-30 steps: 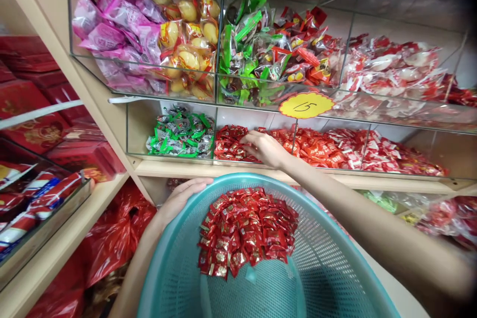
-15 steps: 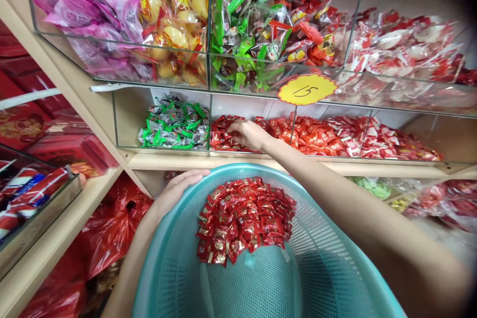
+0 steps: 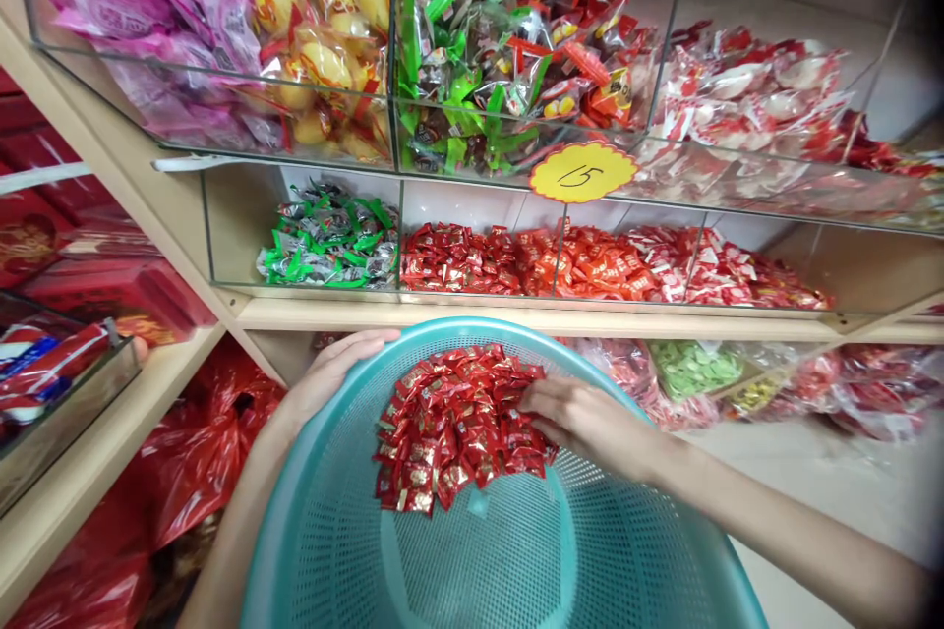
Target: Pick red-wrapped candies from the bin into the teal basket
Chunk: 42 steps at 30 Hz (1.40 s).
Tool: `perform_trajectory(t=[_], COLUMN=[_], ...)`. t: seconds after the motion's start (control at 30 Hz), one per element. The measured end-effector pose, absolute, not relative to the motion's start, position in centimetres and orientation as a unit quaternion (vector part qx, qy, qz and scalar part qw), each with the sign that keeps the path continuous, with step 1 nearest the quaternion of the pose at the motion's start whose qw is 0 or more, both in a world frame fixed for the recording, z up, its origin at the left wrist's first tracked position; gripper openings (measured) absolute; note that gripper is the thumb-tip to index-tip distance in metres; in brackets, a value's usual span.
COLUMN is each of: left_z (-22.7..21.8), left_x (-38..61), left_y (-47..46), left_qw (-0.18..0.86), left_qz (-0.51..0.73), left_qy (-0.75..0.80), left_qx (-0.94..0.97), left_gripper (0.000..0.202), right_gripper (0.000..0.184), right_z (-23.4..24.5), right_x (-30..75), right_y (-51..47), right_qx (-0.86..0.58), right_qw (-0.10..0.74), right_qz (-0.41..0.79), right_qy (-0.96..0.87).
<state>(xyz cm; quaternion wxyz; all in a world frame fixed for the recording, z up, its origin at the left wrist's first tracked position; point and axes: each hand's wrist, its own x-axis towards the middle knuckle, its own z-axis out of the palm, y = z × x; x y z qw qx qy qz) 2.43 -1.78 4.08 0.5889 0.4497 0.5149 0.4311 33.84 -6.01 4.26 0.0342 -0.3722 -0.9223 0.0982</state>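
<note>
A teal perforated plastic basket (image 3: 295, 472) is tilted towards the shelf. Inside it lies a heap of small red-wrapped candies (image 3: 457, 423). My left hand (image 3: 331, 369) grips the basket's upper left rim, fingers over the edge. At the right side of the heap, my right hand (image 3: 571, 413) has its fingers curled onto the candies; the fingertips are partly hidden among them. Behind the basket, a clear shelf bin holds similar dark red candies (image 3: 457, 260).
Green-wrapped candies (image 3: 331, 241) and orange-red candies (image 3: 597, 260) flank the dark red ones. Above, a clear display case (image 3: 516, 128) juts out, bearing a yellow price tag (image 3: 582, 172). A wooden shelf edge (image 3: 516, 314) runs behind the rim. Red bags (image 3: 206, 442) hang at lower left.
My right hand has moved from the dark red candies in the shelf bin down into the basket, onto the heap. My left hand stays on the rim. The view has shifted slightly right.
</note>
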Motion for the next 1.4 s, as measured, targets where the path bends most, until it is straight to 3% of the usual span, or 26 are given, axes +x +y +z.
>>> perform_trajectory(t=[0.37,0.67,0.83,0.97,1.07,1.23,1.4], left_z=[3.7,3.9,3.7,3.6,3.4,3.5,4.2], left_x=[2.3,2.2,2.0,2.0,2.1,2.6,2.7], left_y=[-1.8,-1.6,-1.8,-1.6,-1.2,-1.3,-1.6], left_qw=[0.599,0.585,0.602,0.604,0.609,0.607,0.611], left_qz=[0.429,0.434,0.43,0.429,0.438,0.448,0.437], left_qy=[0.517,0.512,0.503,0.504,0.512,0.504,0.502], left_qx=[0.436,0.456,0.446,0.444,0.419,0.421,0.429], left_gripper=[0.029,0.031,0.035,0.032,0.035,0.034,0.028], right_gripper=[0.026,0.015,0.024,0.026,0.017,0.013,0.026], right_z=[2.8,1.5,5.0,9.6,11.0,9.5,8.4], right_x=[32.8,32.9,32.8,31.5,29.7,26.8,25.3], right_y=[-6.4,-6.3,-5.0,-0.8,3.9,10.2,12.1], right_qx=[-0.39,-0.424,-0.391,-0.411,-0.458,-0.609,-0.664], right_qw=[-0.022,-0.016,0.013,0.094,0.112,0.04,0.024], right_qz=[0.081,0.069,0.06,0.027,0.006,0.027,0.048], right_qy=[-0.917,-0.903,-0.918,-0.906,-0.882,-0.791,-0.746])
